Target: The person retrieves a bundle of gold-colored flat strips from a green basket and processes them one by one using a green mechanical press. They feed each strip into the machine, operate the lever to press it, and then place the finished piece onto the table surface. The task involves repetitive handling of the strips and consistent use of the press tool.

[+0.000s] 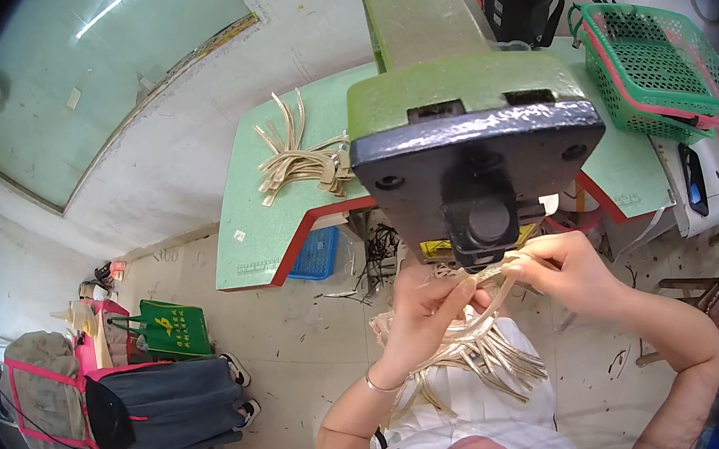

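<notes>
Both of my hands are raised at the front of a green and black machine head [476,149], just under its lower black part. My right hand [565,268] pinches a gold strap [505,294] between thumb and fingers. Close by on the left, my left hand [425,309] also grips the strap, its thumb pressed along it near the machine. Where the strap meets the machine is hidden by my fingers and the black housing. Below my hands, a bunch of similar gold straps [496,358] lies over my white-clothed lap.
More gold straps [300,163] lie piled on the green tabletop [241,237] with a red edge. Stacked green and pink baskets [666,65] stand at the far right beside a dark phone [693,180]. A blue crate [315,253] sits below. At lower left, a person in dark trousers [175,408] sits beside a green bag [174,329].
</notes>
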A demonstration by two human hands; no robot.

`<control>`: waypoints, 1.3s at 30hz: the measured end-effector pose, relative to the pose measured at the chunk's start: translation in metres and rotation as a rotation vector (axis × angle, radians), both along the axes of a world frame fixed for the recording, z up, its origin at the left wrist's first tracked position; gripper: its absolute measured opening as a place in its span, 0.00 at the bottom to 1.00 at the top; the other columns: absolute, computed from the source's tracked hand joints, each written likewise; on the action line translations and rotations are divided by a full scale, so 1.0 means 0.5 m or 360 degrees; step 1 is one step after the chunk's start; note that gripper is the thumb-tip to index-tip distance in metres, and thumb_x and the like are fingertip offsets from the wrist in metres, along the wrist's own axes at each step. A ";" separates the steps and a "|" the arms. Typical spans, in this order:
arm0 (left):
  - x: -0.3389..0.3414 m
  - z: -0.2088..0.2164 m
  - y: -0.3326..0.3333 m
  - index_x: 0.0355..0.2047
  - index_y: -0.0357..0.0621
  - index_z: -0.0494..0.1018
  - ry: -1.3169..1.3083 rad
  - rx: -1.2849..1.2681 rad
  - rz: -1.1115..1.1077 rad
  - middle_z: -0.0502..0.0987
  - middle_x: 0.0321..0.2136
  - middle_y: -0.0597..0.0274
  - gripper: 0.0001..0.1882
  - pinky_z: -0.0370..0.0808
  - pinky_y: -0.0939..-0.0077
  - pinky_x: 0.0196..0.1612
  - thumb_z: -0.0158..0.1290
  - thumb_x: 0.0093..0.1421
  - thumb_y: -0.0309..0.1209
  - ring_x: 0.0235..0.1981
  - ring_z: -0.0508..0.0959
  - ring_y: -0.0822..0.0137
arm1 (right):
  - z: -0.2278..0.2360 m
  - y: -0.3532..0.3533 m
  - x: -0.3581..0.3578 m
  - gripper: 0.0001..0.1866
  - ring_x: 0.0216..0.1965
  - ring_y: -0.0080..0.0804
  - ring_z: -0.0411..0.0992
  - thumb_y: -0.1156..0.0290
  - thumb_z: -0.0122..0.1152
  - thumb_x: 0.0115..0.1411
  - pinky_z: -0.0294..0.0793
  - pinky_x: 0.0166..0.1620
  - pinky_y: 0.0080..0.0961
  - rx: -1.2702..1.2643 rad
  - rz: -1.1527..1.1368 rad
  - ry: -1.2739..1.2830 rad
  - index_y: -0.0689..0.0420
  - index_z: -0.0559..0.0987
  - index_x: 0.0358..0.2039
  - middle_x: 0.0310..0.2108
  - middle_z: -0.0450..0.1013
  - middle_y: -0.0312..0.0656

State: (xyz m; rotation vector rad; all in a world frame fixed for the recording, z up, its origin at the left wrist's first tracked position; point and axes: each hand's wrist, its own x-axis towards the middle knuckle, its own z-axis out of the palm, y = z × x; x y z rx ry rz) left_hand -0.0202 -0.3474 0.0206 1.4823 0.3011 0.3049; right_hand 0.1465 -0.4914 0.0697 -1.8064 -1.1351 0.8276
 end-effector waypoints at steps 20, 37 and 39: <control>-0.052 -0.030 -0.020 0.37 0.32 0.76 -0.0094 -0.0440 0.0553 0.77 0.23 0.61 0.15 0.64 0.86 0.27 0.45 0.64 0.33 0.25 0.73 0.76 | 0.018 0.048 -0.025 0.13 0.19 0.14 0.63 0.67 0.60 0.56 0.65 0.23 0.20 0.0119 -0.0007 0.0073 0.66 0.78 0.24 0.18 0.73 0.36; -0.004 0.043 0.062 0.27 0.32 0.77 0.0221 0.0218 0.0091 0.74 0.16 0.69 0.08 0.65 0.86 0.26 0.55 0.57 0.27 0.21 0.69 0.80 | 0.108 0.074 0.071 0.12 0.24 0.17 0.71 0.61 0.62 0.52 0.67 0.26 0.20 -0.0881 0.0591 -0.0136 0.59 0.80 0.25 0.17 0.74 0.35; -0.001 0.042 0.040 0.27 0.29 0.77 0.0122 0.0076 0.0160 0.75 0.17 0.64 0.08 0.66 0.86 0.27 0.54 0.57 0.25 0.21 0.71 0.78 | 0.056 0.019 0.117 0.11 0.23 0.13 0.66 0.63 0.60 0.56 0.64 0.27 0.17 -0.0463 0.0707 -0.0033 0.56 0.81 0.25 0.18 0.75 0.29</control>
